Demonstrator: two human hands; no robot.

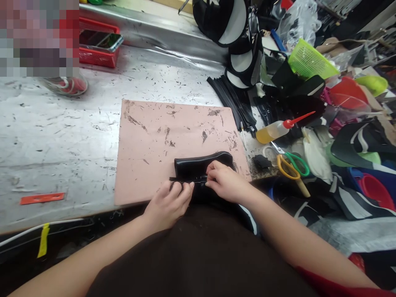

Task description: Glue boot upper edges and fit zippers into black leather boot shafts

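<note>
A glossy black leather piece (201, 165), like part of a shoe upper, lies at the front edge of a pink board (145, 144). Along its near side runs a narrow black strap (198, 179). My left hand (171, 202) has its fingers curled closed on the strap's left part. At the strap's right end, the fingertips of my right hand (222, 179) pinch together on it, with the hand partly over the leather. More black material hangs below the board's edge against my dark apron (192, 247). The exact grip points are partly hidden by my fingers.
Right of the board are black strips (230, 101), a bottle of yellow liquid (270, 132), scissors (289, 161) and a heap of black pieces. An orange blade-like tool (42, 198) lies left. A red basket (99, 55) holding a phone (105, 40) stands at the back.
</note>
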